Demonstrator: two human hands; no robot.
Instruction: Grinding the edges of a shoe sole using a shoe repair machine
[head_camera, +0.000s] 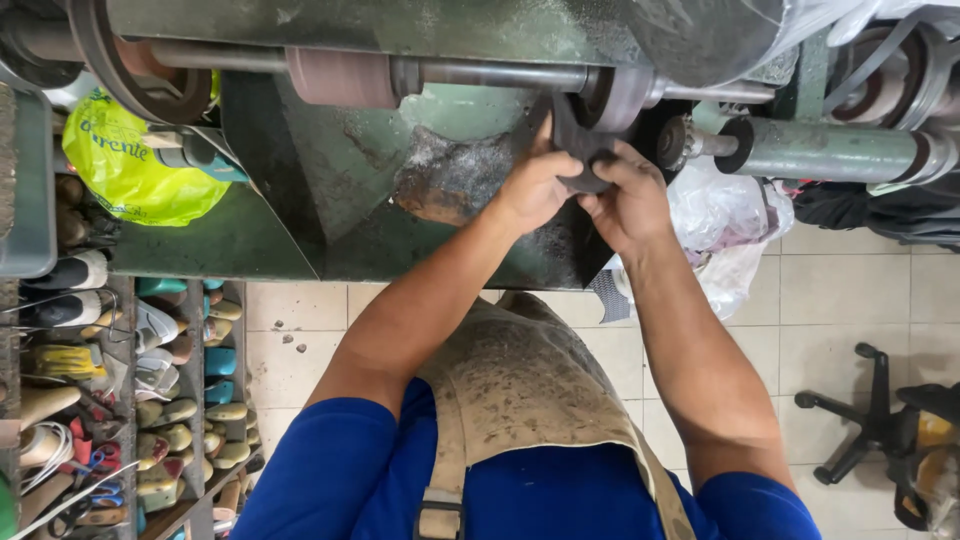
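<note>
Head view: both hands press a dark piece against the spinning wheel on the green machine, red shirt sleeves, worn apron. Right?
Not quite. The sleeves are blue, not red. The rest holds in the head view: the left hand and right hand hold a dark piece at the wheel of the green machine, over a worn apron; spin cannot be judged.

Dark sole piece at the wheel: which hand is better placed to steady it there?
Probably the right hand: it sits beside the grinding wheel, gripping the dark sole piece. The left hand holds the far edge.
</note>
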